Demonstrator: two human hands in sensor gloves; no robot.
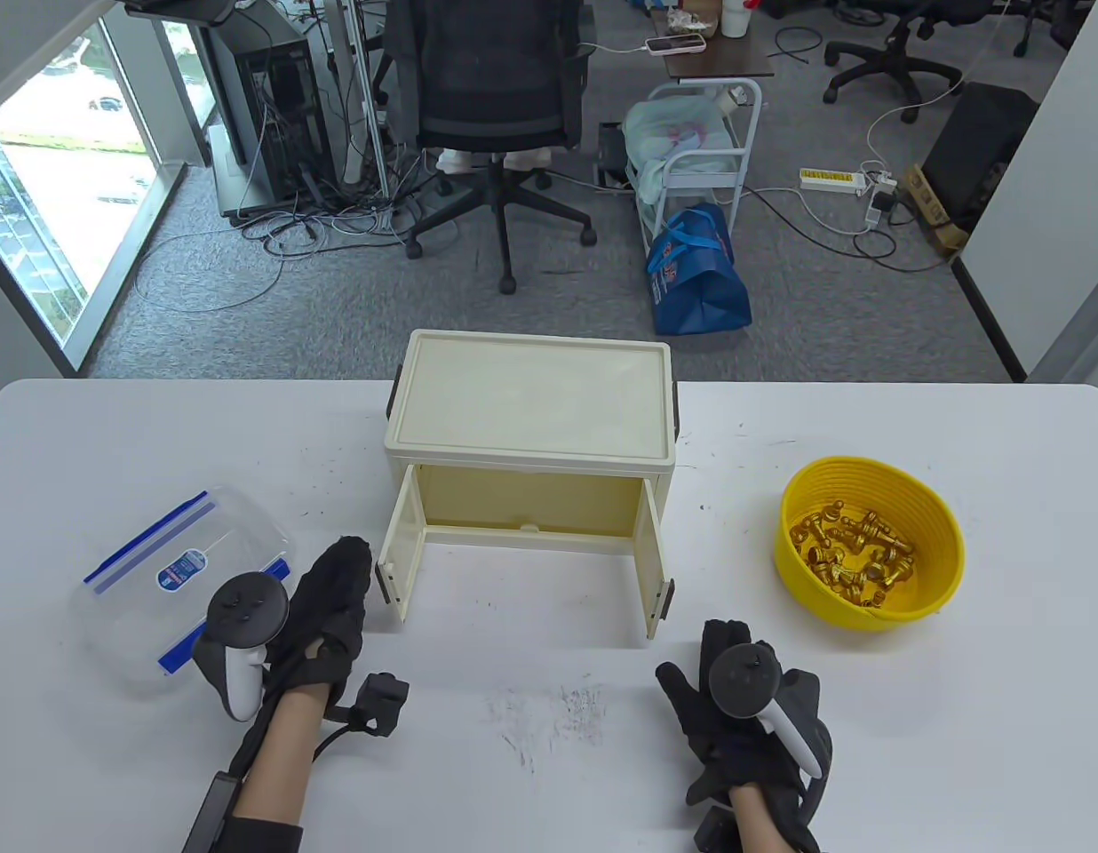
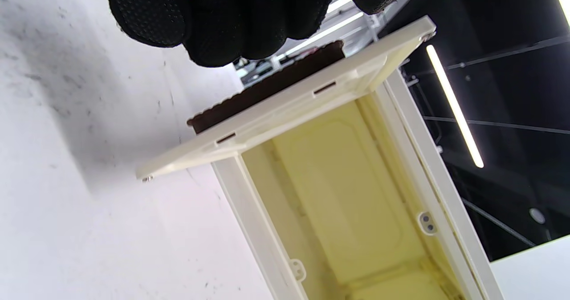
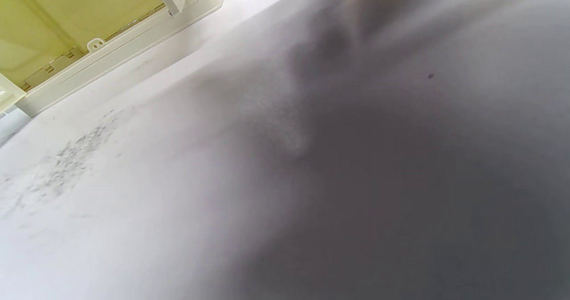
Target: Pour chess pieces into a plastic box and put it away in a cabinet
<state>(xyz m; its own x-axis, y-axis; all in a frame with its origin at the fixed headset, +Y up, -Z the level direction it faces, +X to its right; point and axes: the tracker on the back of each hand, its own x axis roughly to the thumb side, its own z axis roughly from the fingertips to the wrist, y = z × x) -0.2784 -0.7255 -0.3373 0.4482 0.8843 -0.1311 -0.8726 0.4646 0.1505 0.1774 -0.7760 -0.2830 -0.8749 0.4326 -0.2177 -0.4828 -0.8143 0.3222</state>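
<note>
Black-gloved, the left hand reaches forward over the white table, fingers extended together and holding nothing, tips just beside the left door of the open cream plastic cabinet. Right hand lies flat on the table, fingers spread. Clear plastic box with blue clips sits far left; gold chess pieces fill the yellow bowl at right.

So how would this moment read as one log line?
cabinet: both doors open | chess pieces: in yellow bowl | plastic box: lidded | left hand, right hand: holding nothing
</note>
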